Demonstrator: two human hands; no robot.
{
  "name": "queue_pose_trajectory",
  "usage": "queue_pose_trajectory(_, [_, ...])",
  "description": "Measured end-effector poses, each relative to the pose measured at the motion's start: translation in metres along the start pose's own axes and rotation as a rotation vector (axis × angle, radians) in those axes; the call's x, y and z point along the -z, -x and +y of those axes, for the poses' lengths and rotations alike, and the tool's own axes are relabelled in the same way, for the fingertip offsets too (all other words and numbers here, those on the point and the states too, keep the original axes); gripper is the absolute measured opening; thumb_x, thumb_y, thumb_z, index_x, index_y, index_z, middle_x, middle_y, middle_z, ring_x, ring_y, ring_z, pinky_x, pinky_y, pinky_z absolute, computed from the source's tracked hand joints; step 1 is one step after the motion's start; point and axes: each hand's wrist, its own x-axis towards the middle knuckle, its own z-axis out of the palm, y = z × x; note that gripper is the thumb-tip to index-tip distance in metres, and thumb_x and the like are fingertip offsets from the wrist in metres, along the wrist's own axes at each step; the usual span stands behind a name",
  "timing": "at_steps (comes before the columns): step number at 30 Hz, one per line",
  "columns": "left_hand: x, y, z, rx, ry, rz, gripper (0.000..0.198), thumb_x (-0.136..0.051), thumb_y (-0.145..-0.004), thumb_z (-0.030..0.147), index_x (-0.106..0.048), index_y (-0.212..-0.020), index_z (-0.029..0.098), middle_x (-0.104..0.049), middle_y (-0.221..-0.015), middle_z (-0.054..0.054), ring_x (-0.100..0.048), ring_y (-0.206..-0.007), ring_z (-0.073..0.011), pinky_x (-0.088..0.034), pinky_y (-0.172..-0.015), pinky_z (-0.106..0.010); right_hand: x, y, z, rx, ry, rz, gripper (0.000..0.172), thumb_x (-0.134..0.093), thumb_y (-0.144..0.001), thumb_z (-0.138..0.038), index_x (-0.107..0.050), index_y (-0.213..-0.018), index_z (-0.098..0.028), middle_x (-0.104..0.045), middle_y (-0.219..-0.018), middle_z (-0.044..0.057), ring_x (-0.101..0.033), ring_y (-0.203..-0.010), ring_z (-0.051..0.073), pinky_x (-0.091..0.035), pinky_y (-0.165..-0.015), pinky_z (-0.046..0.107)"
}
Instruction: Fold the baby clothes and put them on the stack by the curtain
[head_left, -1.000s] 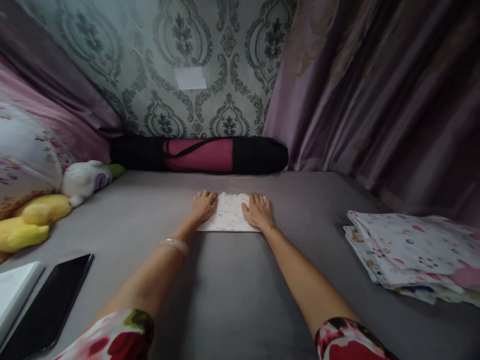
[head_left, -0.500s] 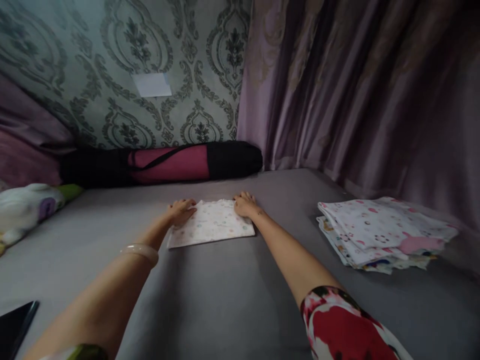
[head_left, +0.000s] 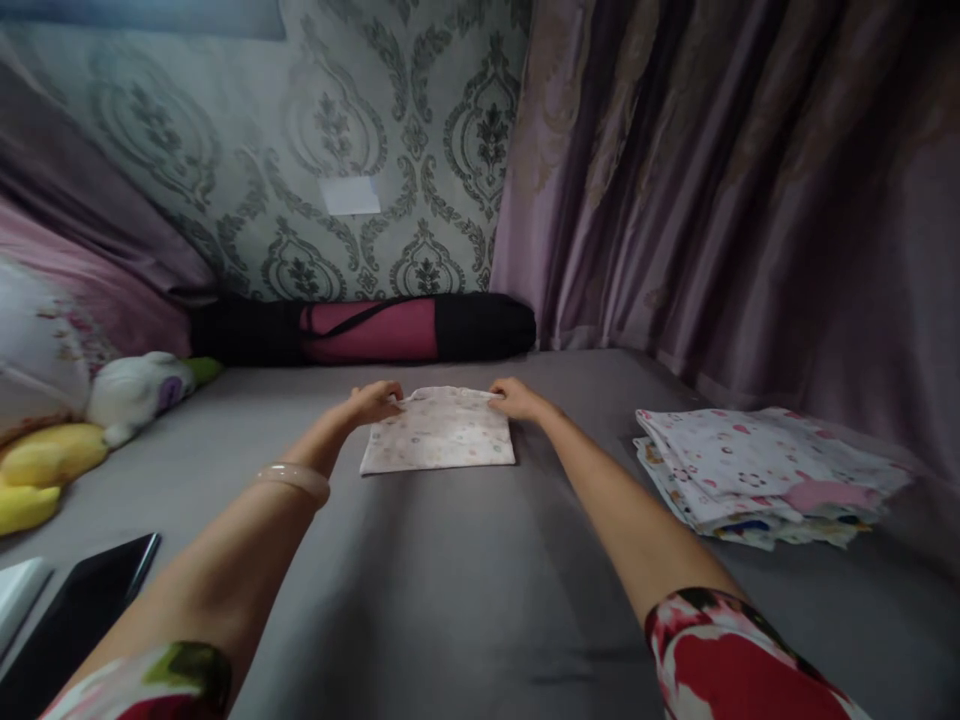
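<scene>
A white cloth (head_left: 442, 432) with small pale prints lies folded into a rectangle on the grey bed sheet (head_left: 450, 580). At its far left corner my left hand (head_left: 377, 402) pinches the edge between thumb and fingers. My right hand (head_left: 516, 400) grips the far right corner in the same way. Between the two hands the far edge bulges up slightly, while the near edge rests flat on the sheet. A pale bangle (head_left: 294, 480) circles my left wrist.
To the right is a stack of folded printed cloths (head_left: 750, 460). A long black and pink bag (head_left: 375, 330) lies along the wall. Plush toys (head_left: 139, 395) sit at the left, with a dark phone or tablet (head_left: 90, 600) nearer me. Purple curtains (head_left: 637, 180) hang at the right.
My fingers have gone from lying on the cloth to pinching its far corners, and the far edge has lifted a little. The view has swung left, showing more toys and the device.
</scene>
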Motion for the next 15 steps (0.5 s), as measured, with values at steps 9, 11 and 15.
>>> queue_pose_trajectory(9, [0.05, 0.052, 0.009, -0.144, 0.079, 0.127, 0.036, -0.049, -0.081, 0.041, -0.068, -0.102, 0.018, -0.069, -0.083, -0.004, -0.061, -0.08, -0.0203, -0.04, -0.071, -0.028, 0.048, 0.032, -0.006, 0.215, -0.26, 0.184, 0.018, -0.063, -0.075, -0.021, -0.07, -0.09, -0.013, -0.068, -0.078, 0.002, -0.058, -0.072, 0.015, -0.043, -0.066, 0.024])
queue_pose_trajectory(11, [0.052, 0.064, 0.012, -0.188, 0.112, 0.249, 0.037, -0.047, -0.083, 0.041, -0.067, -0.105, 0.018, -0.07, -0.087, -0.005, -0.062, -0.081, -0.0198, -0.041, -0.075, -0.029, 0.057, 0.046, -0.014, 0.239, -0.24, 0.255, 0.019, -0.063, -0.077, -0.022, -0.07, -0.092, -0.015, -0.069, -0.083, 0.003, -0.059, -0.075, 0.016, -0.044, -0.068, 0.026])
queue_pose_trajectory(15, [0.033, 0.095, 0.01, -0.34, 0.111, 0.417, 0.034, -0.042, -0.088, 0.037, -0.064, -0.108, 0.02, -0.072, -0.089, -0.005, -0.063, -0.081, -0.0178, -0.038, -0.095, -0.037, 0.054, 0.093, -0.025, 0.3, -0.175, 0.313, 0.02, -0.057, -0.083, -0.023, -0.068, -0.099, -0.018, -0.07, -0.093, 0.005, -0.062, -0.084, 0.018, -0.045, -0.077, 0.029])
